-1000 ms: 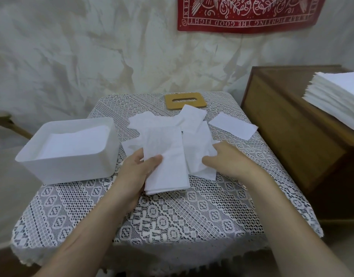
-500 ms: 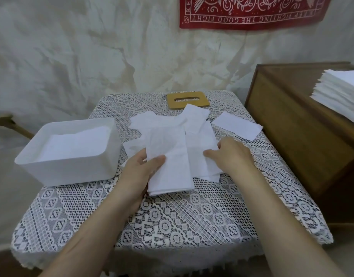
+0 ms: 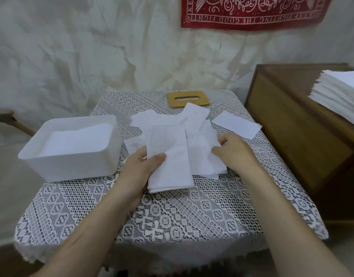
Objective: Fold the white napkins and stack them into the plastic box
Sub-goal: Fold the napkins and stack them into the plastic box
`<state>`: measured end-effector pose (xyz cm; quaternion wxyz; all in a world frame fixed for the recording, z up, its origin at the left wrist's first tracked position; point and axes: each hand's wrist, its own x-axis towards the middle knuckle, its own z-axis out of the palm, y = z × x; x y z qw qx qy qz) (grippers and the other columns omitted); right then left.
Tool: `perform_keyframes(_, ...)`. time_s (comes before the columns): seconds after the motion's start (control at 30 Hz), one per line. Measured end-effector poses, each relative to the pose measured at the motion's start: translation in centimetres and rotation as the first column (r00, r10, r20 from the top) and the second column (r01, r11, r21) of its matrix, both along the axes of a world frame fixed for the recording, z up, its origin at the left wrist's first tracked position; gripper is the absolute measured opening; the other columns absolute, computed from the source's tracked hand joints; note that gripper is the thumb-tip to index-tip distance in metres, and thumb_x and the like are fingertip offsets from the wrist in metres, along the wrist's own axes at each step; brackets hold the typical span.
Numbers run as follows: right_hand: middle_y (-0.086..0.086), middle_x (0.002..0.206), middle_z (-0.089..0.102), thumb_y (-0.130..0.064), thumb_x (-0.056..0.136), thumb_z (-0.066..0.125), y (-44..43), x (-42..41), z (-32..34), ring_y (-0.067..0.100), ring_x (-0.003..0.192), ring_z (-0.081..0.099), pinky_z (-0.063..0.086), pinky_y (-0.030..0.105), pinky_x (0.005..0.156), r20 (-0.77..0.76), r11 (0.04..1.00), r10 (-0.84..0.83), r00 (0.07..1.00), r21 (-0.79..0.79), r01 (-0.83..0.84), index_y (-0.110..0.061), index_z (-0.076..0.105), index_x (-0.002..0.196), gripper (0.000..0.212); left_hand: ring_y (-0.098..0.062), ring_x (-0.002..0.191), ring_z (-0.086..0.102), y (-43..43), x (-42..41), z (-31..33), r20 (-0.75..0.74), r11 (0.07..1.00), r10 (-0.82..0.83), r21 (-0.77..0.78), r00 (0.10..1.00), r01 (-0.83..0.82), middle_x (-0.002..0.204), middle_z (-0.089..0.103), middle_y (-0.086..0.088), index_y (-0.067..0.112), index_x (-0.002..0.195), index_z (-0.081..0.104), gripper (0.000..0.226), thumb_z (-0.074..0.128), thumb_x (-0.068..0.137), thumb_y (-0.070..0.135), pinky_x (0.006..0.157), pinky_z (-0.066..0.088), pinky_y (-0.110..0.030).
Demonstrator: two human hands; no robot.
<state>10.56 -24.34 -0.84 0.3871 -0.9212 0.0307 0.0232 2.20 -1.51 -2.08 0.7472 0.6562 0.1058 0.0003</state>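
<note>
A folded white napkin (image 3: 172, 160) lies on top of several loose white napkins (image 3: 202, 152) in the middle of the lace-covered table (image 3: 172, 216). My left hand (image 3: 140, 166) holds the folded napkin's left edge, thumb on top and fingers underneath. My right hand (image 3: 234, 150) pinches the right edge of the loose napkins beside it, its fingers curled. The white plastic box (image 3: 72, 166) stands at the left of the table with white napkins stacked inside it. One separate flat napkin (image 3: 236, 124) lies at the far right of the table.
A wooden lid with a slot (image 3: 188, 98) lies at the table's far edge. A wooden cabinet (image 3: 292, 136) stands to the right, with a tall stack of unfolded white napkins (image 3: 340, 94) on top. A wall with a red cloth (image 3: 252, 13) is behind.
My right hand has shifted slightly along the right edge of the loose napkins and curled its fingers more. My left hand keeps its hold on the folded napkin.
</note>
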Motion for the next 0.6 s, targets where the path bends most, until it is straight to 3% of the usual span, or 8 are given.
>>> perform_keyframes(0.07, 0.011, 0.094, 0.069, -0.025, 0.089, 0.065, -0.34, -0.45, -0.09, 0.033, 0.092, 0.065, 0.037, 0.033, 0.065, -0.003, 0.999, -0.034, 0.999, -0.011, 0.034, -0.006, 0.063, 0.100, 0.022, -0.025, 0.102, 0.076, -0.05, -0.15, 0.00, -0.004, 1.000, 0.002, 0.001, 1.000, -0.002, 0.112, 0.079, -0.001, 0.019, 0.120, 0.068, 0.022, 0.063, 0.100, 0.013, 0.085, 0.058, -0.042)
perform_keyframes(0.2, 0.012, 0.079, 0.057, -0.036, 0.095, 0.063, -0.26, -0.84, 0.05, 0.028, 0.074, 0.052, 0.030, 0.034, 0.061, 0.000, 0.999, -0.047, 0.999, 0.010, 0.047, -0.009, 0.054, 0.080, 0.032, -0.024, 0.102, 0.076, 0.05, -0.35, 0.00, -0.007, 1.000, 0.008, 0.003, 1.000, -0.008, 0.112, 0.079, -0.001, 0.019, 0.121, 0.068, 0.021, 0.062, 0.101, 0.015, 0.087, 0.059, -0.044)
perform_keyframes(0.3, 0.012, 0.081, 0.058, -0.037, 0.095, 0.063, -0.05, -0.62, -0.12, 0.026, 0.079, 0.054, 0.034, 0.035, 0.066, 0.018, 0.997, -0.058, 0.998, 0.049, 0.057, -0.002, 0.061, 0.088, 0.036, -0.023, 0.100, 0.077, 0.11, -0.28, 0.01, -0.014, 1.000, 0.022, -0.011, 1.000, -0.022, 0.111, 0.080, -0.001, 0.018, 0.121, 0.068, 0.021, 0.061, 0.102, 0.016, 0.085, 0.059, -0.042)
perform_keyframes(0.4, 0.000, 0.084, 0.060, -0.026, 0.093, 0.064, 0.13, -0.22, -0.41, 0.028, 0.086, 0.061, 0.039, 0.035, 0.069, 0.054, 0.996, -0.036, 0.998, 0.084, 0.031, -0.010, 0.062, 0.098, 0.016, -0.025, 0.102, 0.076, 0.11, -0.14, 0.00, -0.021, 1.000, 0.026, -0.014, 0.999, -0.027, 0.111, 0.079, -0.001, 0.017, 0.122, 0.068, 0.021, 0.060, 0.103, 0.019, 0.088, 0.059, -0.045)
perform_keyframes(0.47, -0.002, 0.082, 0.057, -0.018, 0.093, 0.061, 0.15, 0.00, -0.52, 0.026, 0.080, 0.057, 0.038, 0.035, 0.066, 0.078, 0.996, -0.024, 0.997, 0.086, 0.017, -0.016, 0.058, 0.094, 0.004, -0.025, 0.104, 0.076, 0.13, -0.02, -0.08, -0.021, 1.000, 0.027, -0.012, 0.999, -0.027, 0.112, 0.079, -0.001, 0.017, 0.123, 0.068, 0.022, 0.060, 0.103, 0.020, 0.091, 0.059, -0.046)
perform_keyframes(0.6, -0.003, 0.093, 0.064, -0.021, 0.097, 0.059, -0.14, 0.05, -0.09, 0.025, 0.091, 0.058, 0.041, 0.032, 0.073, 0.116, 1.000, -0.002, 0.993, -0.015, 0.004, -0.022, 0.062, 0.102, 0.005, -0.023, 0.104, 0.076, 0.05, 0.09, -0.10, -0.006, 1.000, 0.025, -0.010, 1.000, -0.025, 0.113, 0.079, 0.000, 0.017, 0.125, 0.066, 0.023, 0.060, 0.103, 0.020, 0.093, 0.058, -0.046)
